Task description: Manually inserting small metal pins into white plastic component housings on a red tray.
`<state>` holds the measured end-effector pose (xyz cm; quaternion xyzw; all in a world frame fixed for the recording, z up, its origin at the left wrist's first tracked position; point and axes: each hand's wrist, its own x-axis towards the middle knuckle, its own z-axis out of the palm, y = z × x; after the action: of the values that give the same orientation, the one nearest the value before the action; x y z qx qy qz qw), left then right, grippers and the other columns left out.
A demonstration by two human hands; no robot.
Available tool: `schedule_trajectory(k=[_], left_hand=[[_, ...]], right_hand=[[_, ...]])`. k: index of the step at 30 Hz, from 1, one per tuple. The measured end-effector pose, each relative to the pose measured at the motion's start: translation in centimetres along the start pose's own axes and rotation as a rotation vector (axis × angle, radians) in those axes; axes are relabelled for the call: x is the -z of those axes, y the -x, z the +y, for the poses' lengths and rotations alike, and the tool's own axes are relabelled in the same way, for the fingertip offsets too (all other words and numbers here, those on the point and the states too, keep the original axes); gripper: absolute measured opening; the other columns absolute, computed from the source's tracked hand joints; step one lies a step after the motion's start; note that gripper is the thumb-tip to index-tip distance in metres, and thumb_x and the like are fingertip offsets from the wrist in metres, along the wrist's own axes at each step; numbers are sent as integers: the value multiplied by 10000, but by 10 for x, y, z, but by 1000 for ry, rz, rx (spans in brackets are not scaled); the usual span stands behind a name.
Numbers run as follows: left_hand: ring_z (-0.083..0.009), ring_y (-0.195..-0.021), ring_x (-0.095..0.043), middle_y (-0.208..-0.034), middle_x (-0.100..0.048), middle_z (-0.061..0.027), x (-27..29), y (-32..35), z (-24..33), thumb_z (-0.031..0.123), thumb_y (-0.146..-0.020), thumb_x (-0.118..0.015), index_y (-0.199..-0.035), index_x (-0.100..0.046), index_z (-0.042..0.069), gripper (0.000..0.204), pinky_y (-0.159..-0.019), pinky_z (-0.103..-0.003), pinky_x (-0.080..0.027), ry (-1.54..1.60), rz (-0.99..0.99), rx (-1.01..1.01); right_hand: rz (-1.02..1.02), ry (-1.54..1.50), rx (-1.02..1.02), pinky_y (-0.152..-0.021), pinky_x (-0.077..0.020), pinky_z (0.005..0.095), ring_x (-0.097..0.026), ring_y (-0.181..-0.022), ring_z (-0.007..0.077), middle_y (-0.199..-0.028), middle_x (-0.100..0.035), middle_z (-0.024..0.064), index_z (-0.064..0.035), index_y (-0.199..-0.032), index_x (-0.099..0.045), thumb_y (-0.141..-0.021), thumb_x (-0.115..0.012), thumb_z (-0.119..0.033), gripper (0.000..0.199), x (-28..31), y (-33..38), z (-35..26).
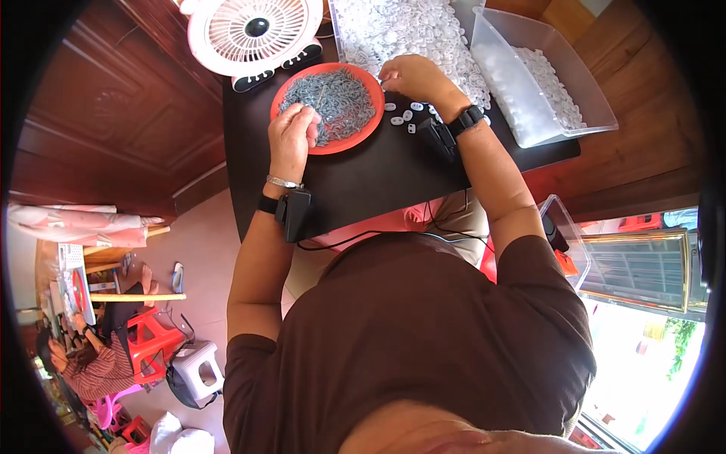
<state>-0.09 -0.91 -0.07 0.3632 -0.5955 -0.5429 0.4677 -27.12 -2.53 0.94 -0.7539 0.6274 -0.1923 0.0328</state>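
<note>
My left hand is over the near-left rim of an orange-red plate, its fingers closed in a pinch. What they hold, if anything, is hidden. Small grey-blue pieces cover much of the plate, and a thin pale sliver shows among them. My right hand is between the plate and a heap of small white plastic pieces, fingers curled together. I cannot make out what is in them. Below it, several loose white oval pieces with dark holes lie on the dark table.
A white and pink fan stands at the far left of the table. At the right, a clear plastic bin holds more white pieces. Dark cables run near my lap. Another person sits at the lower left, near red stools.
</note>
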Motion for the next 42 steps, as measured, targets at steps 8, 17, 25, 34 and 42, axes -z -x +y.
schedule_trajectory(k=[8,17,25,34,42], left_hand=[[-52,-508,-454,-599,-507,7,1,1,-2,195,-908,-517,-740,-589,24,250,-458,-200,-360,-36,-32,40],[-49,-510,-452,-604,-512,7,-2,4,3,195,-909,-515,-743,-589,19,252,-462,-199,-361,-50,-30,21],[-50,-514,-454,-612,-517,11,-1,3,4,171,-894,-531,-770,-600,25,203,-475,-199,-360,-57,-49,-4],[-56,-530,-476,-639,-544,-8,-3,3,4,155,-894,-535,-836,-559,35,135,-480,-202,-367,-88,-162,-40],[-49,-566,-475,-669,-535,10,0,4,4,194,-901,-511,-834,-550,64,151,-495,-179,-348,-144,-156,-40]], right_hand=[[-4,48,-13,-757,-501,414,-636,-854,326,-885,-674,132,-122,-914,-687,-802,-519,-169,207,-20,-4,-5],[-36,54,-27,-742,-496,424,-630,-840,339,-843,-661,163,-62,-842,-653,-777,-534,-154,164,-18,0,4],[46,-470,46,-684,-475,248,-581,-726,94,-803,-664,49,-15,-977,-653,-854,-598,-84,152,12,4,-31],[-150,-576,271,-736,-469,288,-601,-781,156,-834,-637,61,-23,-933,-613,-825,-601,-38,111,16,3,-94],[-186,-492,418,-706,-481,301,-616,-770,180,-826,-638,67,-44,-951,-596,-815,-622,-48,138,19,0,-105]])
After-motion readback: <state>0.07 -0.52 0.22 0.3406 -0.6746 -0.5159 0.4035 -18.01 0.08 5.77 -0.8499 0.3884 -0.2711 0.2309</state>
